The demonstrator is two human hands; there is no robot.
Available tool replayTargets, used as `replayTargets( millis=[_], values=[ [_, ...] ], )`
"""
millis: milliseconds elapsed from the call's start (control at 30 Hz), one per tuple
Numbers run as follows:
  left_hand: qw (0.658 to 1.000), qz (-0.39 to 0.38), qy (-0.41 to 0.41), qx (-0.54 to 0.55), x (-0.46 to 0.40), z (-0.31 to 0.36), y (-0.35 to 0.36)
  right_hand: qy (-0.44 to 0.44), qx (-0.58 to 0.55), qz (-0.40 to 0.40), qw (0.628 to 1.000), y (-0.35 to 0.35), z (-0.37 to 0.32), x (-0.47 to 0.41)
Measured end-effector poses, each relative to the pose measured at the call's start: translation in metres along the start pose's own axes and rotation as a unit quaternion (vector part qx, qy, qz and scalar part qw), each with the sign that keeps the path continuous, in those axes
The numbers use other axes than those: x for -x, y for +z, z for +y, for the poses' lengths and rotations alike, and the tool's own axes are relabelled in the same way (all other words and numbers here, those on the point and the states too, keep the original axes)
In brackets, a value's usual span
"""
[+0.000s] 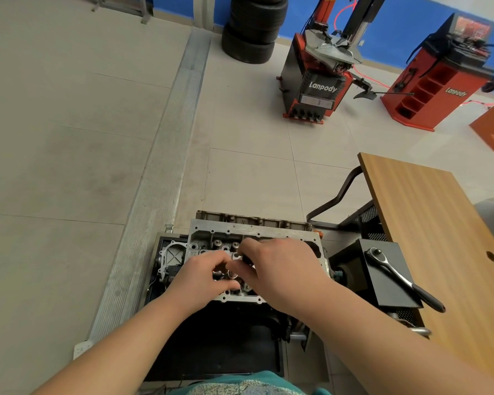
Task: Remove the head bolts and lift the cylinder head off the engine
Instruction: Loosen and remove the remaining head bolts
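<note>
Cyl. head (271, 233) sits atop engine (169, 260) on stand, centre-near in view, bare aluminium w/ valve springs visible at far-left part. Both hands over head's middle. Left hand (203, 277) fingers curled, tips pinching a small round metal part (232, 274), prob. a bolt head or washer; can't tell which. Right hand (280, 269) fingers bent down onto same spot, tips hidden behind knuckles, so can't tell what it has hold of. Ratchet wrench (402, 277) lies on black box (382, 269) right of engine, well apart from hands. Wooden tabletop (439, 223) further right. Stacked tyres (254, 27), tyre changer (317, 78), wheel balancer (442, 78) far across tiled floor.
</note>
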State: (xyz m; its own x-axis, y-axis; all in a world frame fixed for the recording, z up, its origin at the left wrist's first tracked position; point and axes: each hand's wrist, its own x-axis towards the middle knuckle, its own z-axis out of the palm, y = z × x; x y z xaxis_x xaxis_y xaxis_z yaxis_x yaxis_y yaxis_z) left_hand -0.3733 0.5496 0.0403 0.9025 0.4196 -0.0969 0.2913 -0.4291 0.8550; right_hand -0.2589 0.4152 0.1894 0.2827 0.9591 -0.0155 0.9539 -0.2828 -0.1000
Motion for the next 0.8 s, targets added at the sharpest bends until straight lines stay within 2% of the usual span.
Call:
replayTargets(
  millis=[200, 300, 400, 533, 600, 700, 800],
  values=[
    [0.999, -0.032, 0.025, 0.024, 0.006, -0.001, 0.002, -0.101, -0.016, -0.056, 0.993, -0.004, 0.01, 0.001],
    [1.0, -0.009, 0.021, 0.015, 0.005, -0.003, 0.003, -0.059, -0.062, -0.035, 0.996, -0.004, 0.004, 0.002],
    [1.0, 0.009, 0.004, 0.011, 0.003, 0.002, 0.005, 0.004, -0.025, -0.017, 1.0, 0.004, 0.002, -0.001],
    [1.0, -0.006, 0.009, 0.028, 0.003, -0.001, 0.007, -0.074, -0.014, -0.075, 0.994, 0.002, 0.008, -0.001],
    [0.999, -0.023, 0.025, 0.03, 0.006, 0.0, 0.005, -0.095, -0.035, -0.065, 0.993, 0.0, 0.01, -0.001],
    [0.999, -0.006, 0.036, 0.014, 0.004, -0.001, 0.003, -0.037, -0.071, -0.039, 0.996, -0.001, 0.002, -0.002],
    [0.999, 0.023, 0.029, 0.013, 0.002, 0.002, 0.005, 0.038, -0.017, -0.032, 0.999, 0.003, -0.001, -0.004]
  ],
)
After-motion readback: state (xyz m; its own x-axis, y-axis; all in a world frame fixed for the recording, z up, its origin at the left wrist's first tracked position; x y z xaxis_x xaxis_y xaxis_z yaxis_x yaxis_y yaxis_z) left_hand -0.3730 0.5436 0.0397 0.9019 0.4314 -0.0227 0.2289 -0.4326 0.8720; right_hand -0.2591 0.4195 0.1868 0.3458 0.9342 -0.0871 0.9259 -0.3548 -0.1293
